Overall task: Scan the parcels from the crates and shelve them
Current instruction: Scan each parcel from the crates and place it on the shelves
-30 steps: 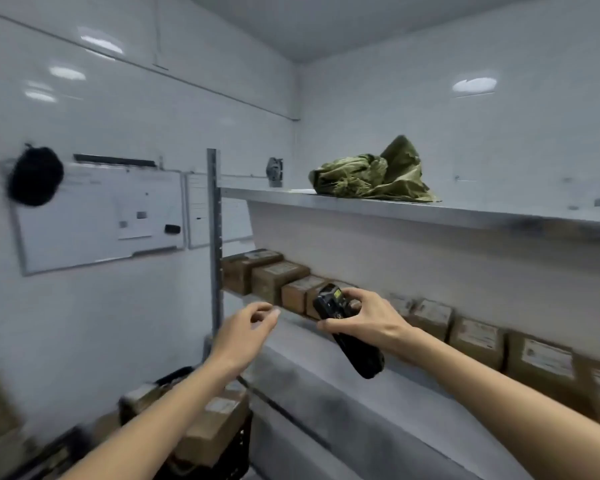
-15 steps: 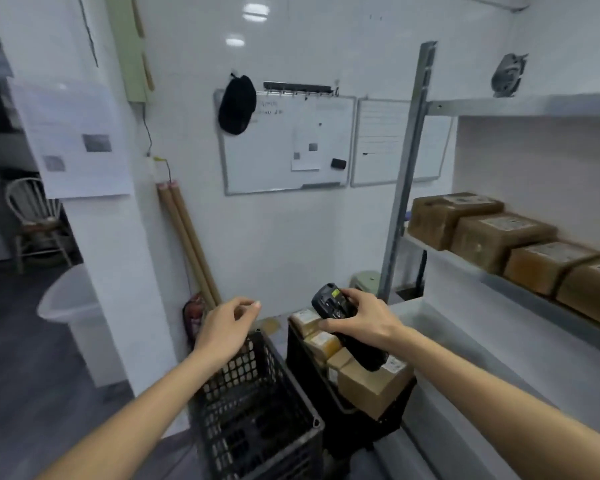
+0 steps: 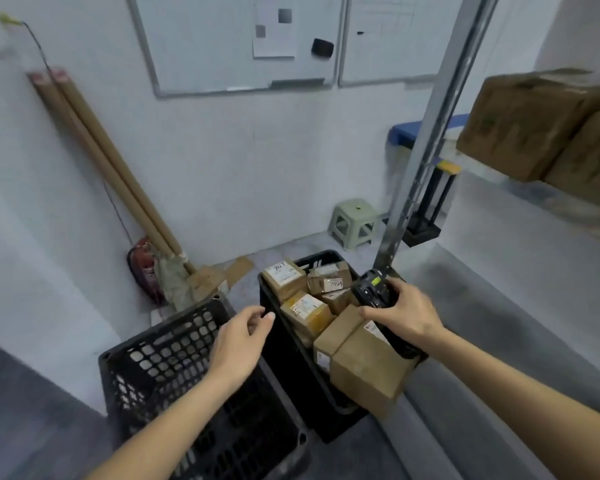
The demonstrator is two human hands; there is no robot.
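My right hand (image 3: 400, 315) grips a black handheld scanner (image 3: 369, 287) over a black crate (image 3: 288, 362) packed with several brown cardboard parcels (image 3: 305, 311). A large plain parcel (image 3: 368, 370) sits at the crate's near right corner. My left hand (image 3: 238, 339) hovers with loosely curled fingers and holds nothing, between that crate and an empty black perforated crate (image 3: 174, 372) to its left. Shelved parcels (image 3: 534, 123) sit at the upper right on the metal shelf (image 3: 568, 202).
A grey shelf upright (image 3: 426, 140) rises just behind the full crate. A pale green stool (image 3: 355, 220) stands by the wall. Cardboard tubes (image 3: 108, 168) lean in the left corner above a red extinguisher (image 3: 142, 268). Whiteboards (image 3: 236, 43) hang on the wall.
My view has swung from the shelves leftward and down to the crates on the floor. Both hands have dropped over the crates, the right one still gripping the scanner.
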